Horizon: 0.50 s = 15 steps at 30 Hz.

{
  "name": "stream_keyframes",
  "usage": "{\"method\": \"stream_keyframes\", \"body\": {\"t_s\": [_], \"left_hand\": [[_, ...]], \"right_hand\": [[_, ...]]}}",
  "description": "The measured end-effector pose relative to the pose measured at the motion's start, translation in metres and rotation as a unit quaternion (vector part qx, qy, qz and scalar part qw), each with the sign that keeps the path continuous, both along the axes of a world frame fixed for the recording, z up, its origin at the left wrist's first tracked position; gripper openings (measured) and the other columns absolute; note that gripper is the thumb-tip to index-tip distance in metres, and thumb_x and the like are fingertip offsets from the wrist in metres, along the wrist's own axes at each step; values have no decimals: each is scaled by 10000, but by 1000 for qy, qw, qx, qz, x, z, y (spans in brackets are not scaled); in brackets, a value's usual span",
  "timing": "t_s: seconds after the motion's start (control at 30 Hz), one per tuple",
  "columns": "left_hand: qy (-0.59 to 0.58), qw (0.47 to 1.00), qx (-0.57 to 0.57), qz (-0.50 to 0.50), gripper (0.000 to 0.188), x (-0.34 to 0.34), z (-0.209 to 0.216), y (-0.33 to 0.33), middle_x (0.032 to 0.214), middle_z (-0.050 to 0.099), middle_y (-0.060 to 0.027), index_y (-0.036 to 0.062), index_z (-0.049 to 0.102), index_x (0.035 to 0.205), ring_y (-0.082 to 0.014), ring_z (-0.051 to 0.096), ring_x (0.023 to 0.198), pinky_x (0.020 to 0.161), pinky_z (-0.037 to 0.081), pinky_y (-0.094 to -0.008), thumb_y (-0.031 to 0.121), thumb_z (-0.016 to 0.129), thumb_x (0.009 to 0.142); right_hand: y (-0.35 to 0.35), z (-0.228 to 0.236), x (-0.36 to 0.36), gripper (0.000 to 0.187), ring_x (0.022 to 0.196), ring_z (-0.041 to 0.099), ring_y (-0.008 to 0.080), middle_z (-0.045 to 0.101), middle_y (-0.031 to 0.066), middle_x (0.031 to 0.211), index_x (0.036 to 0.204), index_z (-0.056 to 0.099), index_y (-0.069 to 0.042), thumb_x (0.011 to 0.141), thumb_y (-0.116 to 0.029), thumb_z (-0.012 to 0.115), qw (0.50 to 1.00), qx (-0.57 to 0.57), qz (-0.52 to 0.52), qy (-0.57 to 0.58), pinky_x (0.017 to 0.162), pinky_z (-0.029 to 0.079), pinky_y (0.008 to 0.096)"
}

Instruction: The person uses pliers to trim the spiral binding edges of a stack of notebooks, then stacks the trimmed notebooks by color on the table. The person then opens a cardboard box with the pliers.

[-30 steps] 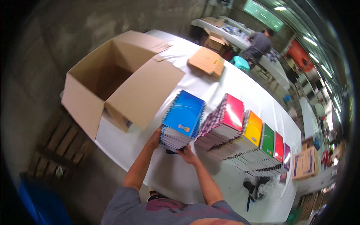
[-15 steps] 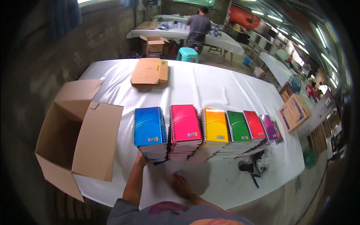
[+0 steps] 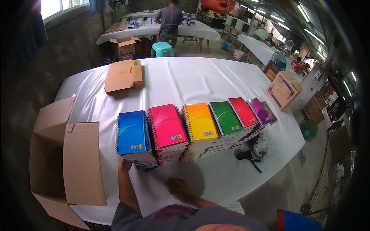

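Note:
My left hand (image 3: pixel 124 164) touches the near left lower side of the stack of blue spiral notebooks (image 3: pixel 133 133); its fingers are hidden by the stack. In front of the stacks, my right hand (image 3: pixel 179 188) is low by the white-covered table, holding nothing, its fingers loosely apart. To the right of the blue stack stand pink (image 3: pixel 168 126), yellow (image 3: pixel 199 122), green (image 3: pixel 226 118), red (image 3: pixel 243 112) and purple spiral notebooks (image 3: pixel 260 111), forming a slanting row of stacks.
An open cardboard box (image 3: pixel 84 163) stands at the left. A flattened carton (image 3: pixel 119 77) lies at the far left of the table (image 3: pixel 185 79). Dark-handled pliers (image 3: pixel 254 163) and clear plastic wrap (image 3: pixel 263 146) lie right. A carton (image 3: pixel 283 90) stands beyond. A person (image 3: pixel 169 23) works behind.
The view has turned to the right, so the scene sits further left. My right hand's fingers look more drawn in; my left hand stays at the blue stack.

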<state>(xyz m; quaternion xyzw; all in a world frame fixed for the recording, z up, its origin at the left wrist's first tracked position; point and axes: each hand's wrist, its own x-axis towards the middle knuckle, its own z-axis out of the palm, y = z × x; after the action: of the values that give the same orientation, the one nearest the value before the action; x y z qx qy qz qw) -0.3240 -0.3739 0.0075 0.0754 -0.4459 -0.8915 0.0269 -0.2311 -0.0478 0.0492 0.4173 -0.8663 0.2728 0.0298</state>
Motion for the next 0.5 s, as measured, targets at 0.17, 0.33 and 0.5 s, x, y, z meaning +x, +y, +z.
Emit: {"method": "stream_keyframes", "body": {"t_s": [0.17, 0.33, 0.5], "left_hand": [[149, 989, -7, 7, 731, 18, -53, -10, 1362, 423, -113, 49, 360, 1355, -280, 402, 1226, 1003, 343, -431, 559, 507, 852], [3, 1000, -20, 10, 673, 2, -33, 11, 1338, 444, -99, 53, 386, 1335, -262, 414, 1211, 1014, 346, -415, 518, 512, 865], [-33, 999, 19, 6, 665, 0, -6, 19, 1363, 413, -97, 72, 335, 1369, -277, 386, 1240, 1017, 334, -421, 510, 468, 886]], "right_hand": [[-12, 2, 1, 404, 1183, 441, 243, 487, 96, 1259, 1199, 523, -105, 835, -260, 604, 1000, -12, 0, -3, 961, 345, 427], [-13, -10, 3, 460, 1209, 414, 239, 452, 79, 1296, 1231, 502, -150, 811, -290, 627, 1000, 9, -12, -22, 950, 345, 446], [-11, -3, 4, 483, 1228, 397, 241, 445, 78, 1296, 1248, 493, -159, 806, -296, 633, 997, 62, -36, 18, 942, 352, 453]]}}
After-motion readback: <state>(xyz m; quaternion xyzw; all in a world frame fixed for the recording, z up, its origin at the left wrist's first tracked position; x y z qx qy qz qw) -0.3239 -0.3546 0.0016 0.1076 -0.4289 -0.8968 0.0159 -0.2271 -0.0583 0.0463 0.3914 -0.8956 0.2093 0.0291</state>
